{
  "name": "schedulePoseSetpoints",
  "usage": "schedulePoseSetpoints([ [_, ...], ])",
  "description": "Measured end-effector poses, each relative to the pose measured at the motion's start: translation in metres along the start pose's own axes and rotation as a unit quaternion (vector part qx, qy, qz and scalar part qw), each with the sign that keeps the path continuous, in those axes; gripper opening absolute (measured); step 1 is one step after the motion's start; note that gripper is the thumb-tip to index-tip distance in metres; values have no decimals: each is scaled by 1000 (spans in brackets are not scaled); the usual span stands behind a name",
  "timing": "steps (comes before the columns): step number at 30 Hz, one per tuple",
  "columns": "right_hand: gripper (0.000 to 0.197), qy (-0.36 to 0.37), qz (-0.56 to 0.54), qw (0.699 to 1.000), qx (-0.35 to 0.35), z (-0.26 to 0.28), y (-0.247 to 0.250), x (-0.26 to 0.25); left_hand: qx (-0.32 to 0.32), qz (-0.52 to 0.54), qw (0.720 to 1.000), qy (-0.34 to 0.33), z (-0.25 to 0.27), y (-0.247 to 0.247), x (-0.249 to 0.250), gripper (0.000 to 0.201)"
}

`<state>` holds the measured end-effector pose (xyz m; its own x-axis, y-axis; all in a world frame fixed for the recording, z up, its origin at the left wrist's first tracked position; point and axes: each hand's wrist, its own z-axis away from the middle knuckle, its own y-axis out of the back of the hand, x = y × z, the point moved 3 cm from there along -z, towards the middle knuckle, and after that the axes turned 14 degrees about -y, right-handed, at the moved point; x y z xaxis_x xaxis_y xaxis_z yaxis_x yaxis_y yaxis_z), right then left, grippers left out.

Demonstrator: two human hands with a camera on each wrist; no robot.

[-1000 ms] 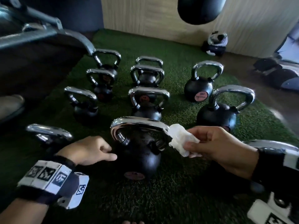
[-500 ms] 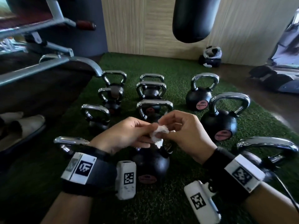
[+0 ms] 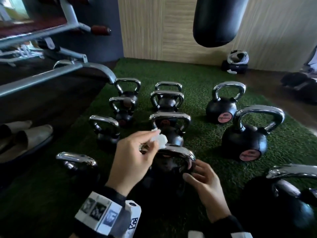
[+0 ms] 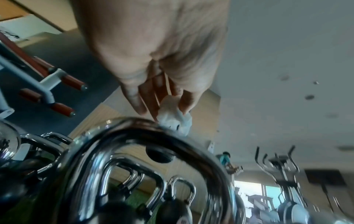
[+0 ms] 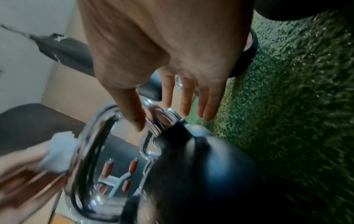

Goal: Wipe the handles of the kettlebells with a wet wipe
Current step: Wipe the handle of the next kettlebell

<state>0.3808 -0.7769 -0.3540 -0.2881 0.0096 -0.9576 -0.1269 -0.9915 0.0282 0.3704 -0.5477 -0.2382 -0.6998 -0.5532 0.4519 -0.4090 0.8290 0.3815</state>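
The nearest black kettlebell (image 3: pixel 164 170) stands on green turf, its chrome handle (image 3: pixel 178 152) arching across the top. My left hand (image 3: pixel 154 140) pinches a crumpled white wet wipe (image 3: pixel 161 140) between thumb and fingertips. The wipe (image 4: pixel 174 118) touches the top of the handle (image 4: pixel 153 136) near its middle. My right hand (image 3: pixel 197 176) is at the handle's right leg. Its thumb tip (image 5: pixel 139 121) touches the chrome and its fingers (image 5: pixel 208 106) stretch straight past the far side. In the right wrist view the wipe (image 5: pixel 59 151) sits against the handle (image 5: pixel 91 136).
Several more chrome-handled kettlebells stand in rows on the turf (image 3: pixel 205 146), the closest at left (image 3: pixel 77 160) and right (image 3: pixel 248 140). A black punching bag (image 3: pixel 217 21) hangs ahead. A metal bench frame (image 3: pixel 51 74) and shoes (image 3: pixel 30 138) lie at left.
The wipe passed from my right hand to my left hand. The right hand dropped to the handle's right leg, and the left hand rose from the turf to the handle top.
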Motion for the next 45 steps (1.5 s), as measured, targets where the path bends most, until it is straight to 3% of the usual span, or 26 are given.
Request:
schedulePoseSetpoints([
  [2,42,14,14,999,-29,-3,-16,12,-24,-40,998,-39,7,-16,1,25],
  [7,23,84,70,992,58,-2,-27,20,-52,-106,989,-90,12,-28,5,22],
  [11,23,90,68,992,57,-5,-26,25,7,-101,994,-47,15,3,-15,22],
  [15,23,98,64,991,65,-5,-28,26,10,-122,991,-59,28,2,-17,24],
  [20,23,103,67,991,45,-5,-26,25,126,-1,983,130,52,1,-52,29],
  [24,22,108,65,991,48,-6,-25,27,182,58,966,177,66,-6,-52,30],
  [28,21,115,65,990,49,-4,-25,25,244,123,920,281,90,-17,-65,22],
  [30,21,115,70,990,52,-3,-25,25,253,138,910,299,100,-22,-69,24],
  [34,21,122,77,989,44,-3,-23,22,262,88,917,287,122,-32,-74,26],
  [38,25,112,93,988,44,-3,-22,20,218,40,936,274,134,-36,-67,35],
  [43,32,101,85,991,14,-8,-21,17,158,29,963,216,122,-30,-52,11],
  [45,28,106,98,989,24,-6,-21,15,150,4,968,203,123,-27,-55,12],
])
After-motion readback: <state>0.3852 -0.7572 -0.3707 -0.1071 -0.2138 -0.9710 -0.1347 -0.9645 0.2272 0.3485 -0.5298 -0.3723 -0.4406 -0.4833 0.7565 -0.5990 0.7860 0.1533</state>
